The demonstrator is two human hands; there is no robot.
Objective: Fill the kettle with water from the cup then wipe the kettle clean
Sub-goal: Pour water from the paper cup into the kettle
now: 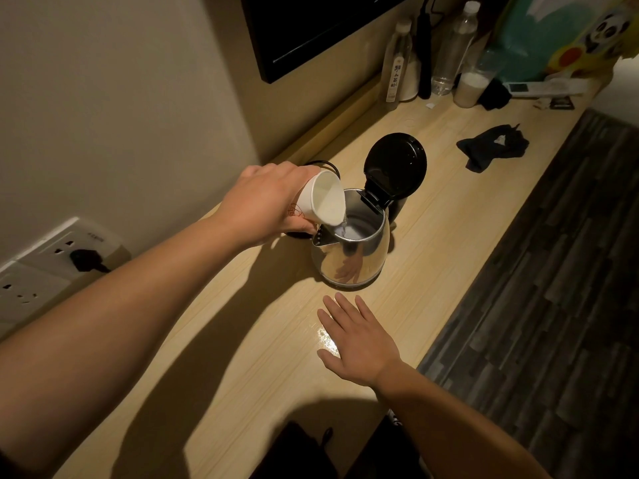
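A shiny steel kettle (pixel 352 261) stands on the wooden counter (pixel 242 357), its black lid (pixel 396 167) flipped up and back. My left hand (pixel 266 202) grips a white paper cup (pixel 325 198), tipped over the kettle's open mouth. A thin stream of water runs from the cup's rim into the kettle. My right hand (pixel 356 340) lies flat on the counter in front of the kettle, fingers spread, holding nothing. A dark cloth (pixel 492 146) lies crumpled on the counter to the far right of the kettle.
Several bottles (pixel 449 46) and a jar stand at the counter's far end beside a colourful bag. A black screen (pixel 311 25) hangs on the wall. A wall socket with a black plug (pixel 84 261) is at left. The counter's right edge drops to dark flooring (pixel 536 305).
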